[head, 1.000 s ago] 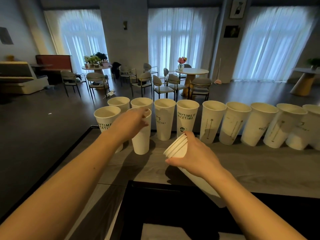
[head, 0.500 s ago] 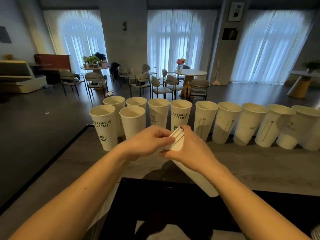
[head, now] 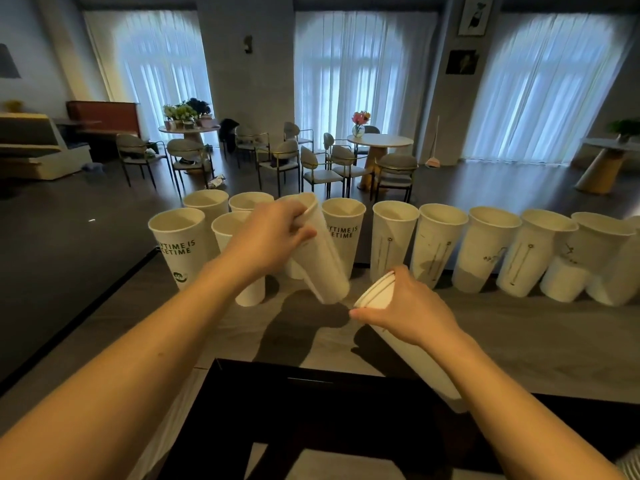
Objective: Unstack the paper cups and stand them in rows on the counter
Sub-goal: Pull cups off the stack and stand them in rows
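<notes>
Tilting with its rim up and to the left, a single paper cup (head: pixel 323 258) hangs above the counter (head: pixel 502 334), its base lifted clear of the grey surface. The left hand (head: pixel 268 239) is clamped on it near the rim, fingers wrapped over the upper wall. Just to the right and nearer, the right hand (head: pixel 410 308) is closed round the stack of cups (head: pixel 375 294), which lies slanted with its nested rims pointing up and left and its base hidden under the forearm. The two hands are apart, the loose cup's base near the stack's rims.

Behind them a far row of cups (head: pixel 440 247) stands upright along the counter's far edge, running out to the right. On the left, two cups make a nearer row: one printed with dark lettering (head: pixel 178 247) and a plain one (head: pixel 242 271) partly hidden by the left wrist.

Beyond the counter lies a room with round tables (head: pixel 379 142) and chairs (head: pixel 322 168).
</notes>
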The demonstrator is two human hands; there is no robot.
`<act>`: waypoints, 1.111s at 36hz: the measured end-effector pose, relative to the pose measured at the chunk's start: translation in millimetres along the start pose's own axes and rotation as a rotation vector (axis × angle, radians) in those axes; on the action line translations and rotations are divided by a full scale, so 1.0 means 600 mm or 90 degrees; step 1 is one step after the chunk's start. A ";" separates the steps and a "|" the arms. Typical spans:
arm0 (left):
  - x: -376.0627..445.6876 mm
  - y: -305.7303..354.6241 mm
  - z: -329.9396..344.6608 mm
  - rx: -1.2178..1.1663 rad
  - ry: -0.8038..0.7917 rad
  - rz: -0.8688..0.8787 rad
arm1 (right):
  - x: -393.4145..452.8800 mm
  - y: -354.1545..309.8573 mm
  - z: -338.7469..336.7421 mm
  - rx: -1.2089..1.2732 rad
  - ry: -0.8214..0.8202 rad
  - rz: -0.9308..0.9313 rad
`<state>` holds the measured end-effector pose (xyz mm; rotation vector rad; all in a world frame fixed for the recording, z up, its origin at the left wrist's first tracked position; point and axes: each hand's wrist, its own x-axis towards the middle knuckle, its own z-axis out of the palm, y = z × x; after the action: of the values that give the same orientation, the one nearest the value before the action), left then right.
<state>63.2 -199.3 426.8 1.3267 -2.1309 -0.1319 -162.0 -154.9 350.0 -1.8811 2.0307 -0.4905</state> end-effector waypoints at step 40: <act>-0.026 0.084 0.106 -0.463 -0.354 -0.096 | -0.027 -0.008 -0.017 0.091 0.079 -0.096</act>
<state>-6.0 -176.0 388.0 1.0601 -2.0603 -1.3307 -161.2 -138.7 361.3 -1.9677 1.8810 -0.7886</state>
